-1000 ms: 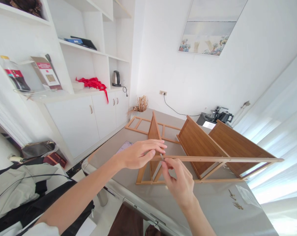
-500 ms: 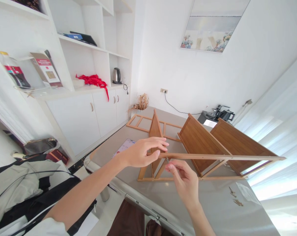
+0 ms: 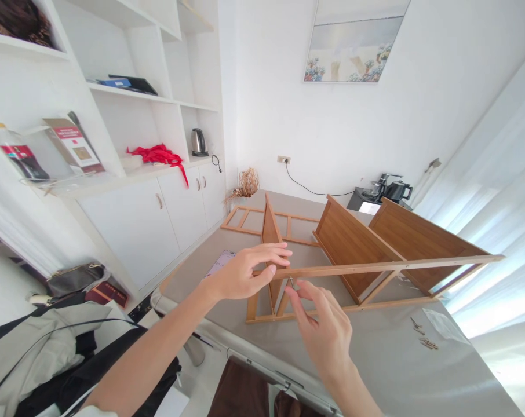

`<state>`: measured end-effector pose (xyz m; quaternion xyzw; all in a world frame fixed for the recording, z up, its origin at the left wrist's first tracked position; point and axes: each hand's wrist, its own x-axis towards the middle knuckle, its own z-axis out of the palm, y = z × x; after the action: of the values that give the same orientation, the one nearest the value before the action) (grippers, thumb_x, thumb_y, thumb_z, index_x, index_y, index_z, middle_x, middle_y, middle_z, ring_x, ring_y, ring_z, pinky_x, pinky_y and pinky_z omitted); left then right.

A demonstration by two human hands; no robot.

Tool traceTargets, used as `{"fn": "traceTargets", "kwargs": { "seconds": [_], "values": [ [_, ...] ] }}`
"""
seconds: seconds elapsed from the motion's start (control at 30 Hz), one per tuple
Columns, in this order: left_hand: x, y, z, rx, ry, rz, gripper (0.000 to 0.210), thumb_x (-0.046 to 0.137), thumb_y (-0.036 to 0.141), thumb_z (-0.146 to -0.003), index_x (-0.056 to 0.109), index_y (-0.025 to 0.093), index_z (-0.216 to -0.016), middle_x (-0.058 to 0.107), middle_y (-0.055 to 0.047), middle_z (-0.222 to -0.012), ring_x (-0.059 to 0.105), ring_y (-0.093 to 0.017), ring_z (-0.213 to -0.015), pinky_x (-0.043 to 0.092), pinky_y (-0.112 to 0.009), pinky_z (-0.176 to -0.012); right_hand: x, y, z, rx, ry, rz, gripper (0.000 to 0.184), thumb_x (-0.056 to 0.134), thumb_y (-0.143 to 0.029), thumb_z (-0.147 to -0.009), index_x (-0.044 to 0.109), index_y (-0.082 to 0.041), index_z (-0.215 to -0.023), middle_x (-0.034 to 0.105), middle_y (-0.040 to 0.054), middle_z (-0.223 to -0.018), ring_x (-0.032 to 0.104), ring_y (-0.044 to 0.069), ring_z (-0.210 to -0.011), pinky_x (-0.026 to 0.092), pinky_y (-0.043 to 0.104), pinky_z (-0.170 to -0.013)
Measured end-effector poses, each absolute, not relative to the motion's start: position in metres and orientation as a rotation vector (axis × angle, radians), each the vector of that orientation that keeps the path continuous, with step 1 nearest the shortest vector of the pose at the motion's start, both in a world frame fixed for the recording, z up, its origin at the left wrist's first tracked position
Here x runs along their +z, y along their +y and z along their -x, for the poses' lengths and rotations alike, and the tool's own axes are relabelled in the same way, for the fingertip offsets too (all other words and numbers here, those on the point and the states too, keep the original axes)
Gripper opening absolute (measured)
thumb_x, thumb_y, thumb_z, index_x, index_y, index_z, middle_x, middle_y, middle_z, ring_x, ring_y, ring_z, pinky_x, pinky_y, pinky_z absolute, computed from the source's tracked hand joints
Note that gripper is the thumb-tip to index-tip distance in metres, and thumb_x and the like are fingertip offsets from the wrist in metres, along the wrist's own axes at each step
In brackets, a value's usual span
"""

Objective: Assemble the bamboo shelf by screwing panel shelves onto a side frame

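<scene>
A wooden shelf unit (image 3: 345, 270) lies on its side on the table, its boards standing up between two side frames. My left hand (image 3: 249, 269) rests at the near rail's left end, beside the smallest board (image 3: 271, 223). Its fingers are stretched out and the thumb is apart from them. Just below the rail, my right hand (image 3: 325, 324) pinches a small metal screw (image 3: 291, 282) between thumb and forefinger. The screw points up at the rail's underside; whether its tip has entered a hole is not clear. Several loose screws (image 3: 428, 343) lie on the table to the right.
The grey table (image 3: 388, 370) also bears a clear plastic bag (image 3: 445, 324) and a phone (image 3: 220, 262), partly behind my left forearm. A black kettle (image 3: 398, 191) stands at the back right. Clothes (image 3: 49, 341) are heaped at the lower left, near white cabinets (image 3: 127, 226).
The view has shifted slightly. My right hand has turned a little, with the screw still pinched near the rail. My left hand keeps its place at the rail's end.
</scene>
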<state>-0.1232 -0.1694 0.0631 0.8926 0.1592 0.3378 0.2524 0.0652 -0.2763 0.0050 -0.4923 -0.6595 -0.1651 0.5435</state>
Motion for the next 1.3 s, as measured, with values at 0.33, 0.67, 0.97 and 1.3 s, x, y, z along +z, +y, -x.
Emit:
{"fn": "traceTargets", "kwargs": {
  "seconds": [0.33,0.67,0.97,1.3],
  "values": [
    [0.062,-0.165,0.124,0.91,0.384,-2.397,0.031,0.045,0.023,-0.103,0.068,0.024,-0.124,0.063,-0.006,-0.141,0.045,-0.024,-0.144,0.041,-0.044,-0.118,0.004,-0.267,-0.052,0.236,-1.485,1.008,0.014,0.071,-0.021,-0.092,0.068,-0.026,-0.104,0.077,-0.0019,-0.092,0.073,0.011,-0.075,0.056,0.018,-0.061],
    [0.056,-0.162,0.123,0.935,0.315,-2.307,0.036,0.037,0.027,-0.107,0.068,0.023,-0.125,0.063,-0.007,-0.141,0.044,-0.025,-0.144,0.037,-0.049,-0.12,0.012,-0.259,-0.056,-0.167,-1.594,1.026,0.002,0.068,-0.02,-0.094,0.067,-0.023,-0.094,0.069,0.0005,-0.079,0.063,0.013,-0.068,0.053,0.027,-0.067],
    [0.056,-0.164,0.121,0.946,0.353,-2.349,0.032,0.044,0.022,-0.104,0.067,0.025,-0.125,0.063,-0.005,-0.141,0.045,-0.024,-0.144,0.038,-0.048,-0.121,0.02,-0.262,-0.057,0.043,-1.495,1.084,0.045,0.05,-0.019,-0.1,0.039,-0.025,-0.144,0.063,-0.0052,-0.073,0.062,0.011,-0.065,0.056,0.025,-0.07],
    [0.059,-0.169,0.12,0.935,0.42,-2.345,0.029,0.046,0.023,-0.103,0.068,0.024,-0.122,0.063,-0.007,-0.14,0.046,-0.025,-0.143,0.041,-0.046,-0.118,0.012,-0.271,-0.082,0.638,-1.324,1.037,0.019,0.064,-0.035,-0.096,0.05,-0.026,-0.105,0.072,0.0001,-0.082,0.073,0.017,-0.077,0.059,0.031,-0.074]
  ]
}}
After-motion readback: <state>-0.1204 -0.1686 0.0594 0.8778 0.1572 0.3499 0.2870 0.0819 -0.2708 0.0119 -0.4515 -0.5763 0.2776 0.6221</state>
